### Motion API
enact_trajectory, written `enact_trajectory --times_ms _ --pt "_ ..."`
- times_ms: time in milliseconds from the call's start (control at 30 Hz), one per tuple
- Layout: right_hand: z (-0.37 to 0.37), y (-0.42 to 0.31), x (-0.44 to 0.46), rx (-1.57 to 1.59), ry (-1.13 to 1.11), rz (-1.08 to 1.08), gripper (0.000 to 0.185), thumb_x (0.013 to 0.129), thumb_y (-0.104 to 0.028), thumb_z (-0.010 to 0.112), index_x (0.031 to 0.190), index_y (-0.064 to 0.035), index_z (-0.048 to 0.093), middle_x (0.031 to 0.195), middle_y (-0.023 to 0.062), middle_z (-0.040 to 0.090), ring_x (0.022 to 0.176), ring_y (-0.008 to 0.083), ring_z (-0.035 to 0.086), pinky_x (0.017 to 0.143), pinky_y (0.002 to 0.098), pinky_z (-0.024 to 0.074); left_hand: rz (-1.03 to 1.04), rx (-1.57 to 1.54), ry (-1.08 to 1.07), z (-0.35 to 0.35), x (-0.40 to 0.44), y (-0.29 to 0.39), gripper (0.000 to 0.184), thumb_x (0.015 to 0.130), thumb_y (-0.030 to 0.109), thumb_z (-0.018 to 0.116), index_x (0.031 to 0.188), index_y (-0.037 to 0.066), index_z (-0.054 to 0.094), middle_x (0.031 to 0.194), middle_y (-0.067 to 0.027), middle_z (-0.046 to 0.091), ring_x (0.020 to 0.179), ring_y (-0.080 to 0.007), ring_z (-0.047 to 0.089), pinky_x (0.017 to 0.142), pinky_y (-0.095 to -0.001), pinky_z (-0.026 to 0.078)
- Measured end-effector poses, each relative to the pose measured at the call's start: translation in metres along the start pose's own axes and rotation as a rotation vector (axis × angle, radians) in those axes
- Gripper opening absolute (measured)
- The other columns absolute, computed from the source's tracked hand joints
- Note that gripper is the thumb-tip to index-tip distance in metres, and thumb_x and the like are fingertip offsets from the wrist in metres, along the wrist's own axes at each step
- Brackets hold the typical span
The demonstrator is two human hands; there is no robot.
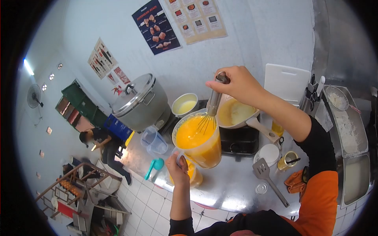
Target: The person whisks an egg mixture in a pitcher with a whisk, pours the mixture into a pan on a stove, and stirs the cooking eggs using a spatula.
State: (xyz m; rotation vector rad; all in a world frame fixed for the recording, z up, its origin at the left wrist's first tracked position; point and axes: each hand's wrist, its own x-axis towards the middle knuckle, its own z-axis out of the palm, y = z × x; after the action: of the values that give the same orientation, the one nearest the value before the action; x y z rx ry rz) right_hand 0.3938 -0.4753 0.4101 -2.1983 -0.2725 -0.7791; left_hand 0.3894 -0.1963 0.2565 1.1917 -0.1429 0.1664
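1. The person is wearing a black and orange top (265, 223).
2. The right sleeve (322, 147) is ending near the elbow, showing black there and bright orange by the shoulder.
3. The left sleeve (182, 226) is showing black, with a little orange.
4. The left hand (177, 168) and right hand (238, 82) are showing bare.

Shiny metal worktop (232, 194), set with kitchenware around the left hand (178, 168) gripping the pitcher (206, 155).
Just left of that grip lies a teal scoop (158, 164), with a clear measuring jug (155, 141) standing beyond it; just right, partly hidden, stands a container of orange liquid (195, 176). Beyond the grip, rightward, sits a black stove (238, 144); farther right are a white round lid (269, 152), a grey slotted spatula (271, 181), a small clear disc (261, 188), an open tin (284, 163) and a crumpled orange cloth (294, 181).
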Motion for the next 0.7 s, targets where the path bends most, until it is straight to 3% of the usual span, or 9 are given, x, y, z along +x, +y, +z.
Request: enact_trajectory --times_ms 67,167,433,567,667,700 --pt "-0.004 0.010 0.017 -0.010 0.022 0.005 0.042 0.077 -0.039 0.065 0.066 0.0011 0.061 0.058 0.0139 0.059 0.051 0.0260 0.055 0.052 0.0333 0.0423 0.042 0.061 -0.071 0.012 0.020 0.008 0.039 0.084 0.024 0.052 0.049 0.011 0.039 0.039 -0.0003 0.035 0.029 -0.0090 0.028 0.031 -0.0229 0.018" --pt "-0.008 0.028 0.039 -0.038 0.058 -0.028 0.041 0.080 -0.038 0.065 0.066 0.0001 0.059 0.052 0.0057 0.049 0.048 0.0127 0.042 0.048 0.0282 0.0345 0.070 0.129 -0.132 0.024 0.053 0.010 0.041 0.085 0.027 0.050 0.048 0.011 0.039 0.038 0.0000 0.035 0.029 -0.0089 0.028 0.031 -0.0223 0.019" --pt "-0.001 0.072 0.069 -0.063 0.125 -0.054 0.041 0.078 -0.039 0.066 0.064 -0.0011 0.061 0.053 0.0084 0.055 0.047 0.0168 0.047 0.048 0.0297 0.0361 0.030 0.143 -0.181 0.055 0.104 -0.002 0.042 0.087 0.026 0.047 0.049 0.012 0.038 0.037 0.0006 0.033 0.028 -0.0084 0.026 0.030 -0.0216 0.020" --pt "0.002 0.083 0.074 -0.058 0.120 -0.045 0.040 0.078 -0.039 0.066 0.066 -0.0013 0.062 0.054 0.0080 0.055 0.048 0.0167 0.047 0.048 0.0300 0.0363 0.014 0.191 -0.244 0.060 0.120 -0.002 0.042 0.092 0.034 0.040 0.055 0.013 0.038 0.039 0.0032 0.031 0.030 -0.0065 0.023 0.031 -0.0212 0.020" --pt "0.001 0.086 0.078 -0.089 0.024 0.037 0.047 0.076 -0.044 0.065 0.077 0.0034 0.065 0.069 0.0169 0.064 0.062 0.0281 0.062 0.061 0.0342 0.0489 0.025 0.213 -0.264 0.066 0.125 -0.001 0.043 0.092 0.033 0.040 0.055 0.013 0.038 0.039 0.0031 0.031 0.030 -0.0066 0.023 0.031 -0.0210 0.021" --pt "0.003 0.089 0.079 -0.085 0.039 0.027 0.047 0.076 -0.044 0.065 0.076 0.0030 0.064 0.069 0.0166 0.064 0.062 0.0278 0.062 0.061 0.0340 0.0488 0.024 0.216 -0.268 0.068 0.126 0.000 0.043 0.092 0.033 0.040 0.055 0.013 0.038 0.039 0.0031 0.031 0.030 -0.0066 0.023 0.031 -0.0209 0.021"
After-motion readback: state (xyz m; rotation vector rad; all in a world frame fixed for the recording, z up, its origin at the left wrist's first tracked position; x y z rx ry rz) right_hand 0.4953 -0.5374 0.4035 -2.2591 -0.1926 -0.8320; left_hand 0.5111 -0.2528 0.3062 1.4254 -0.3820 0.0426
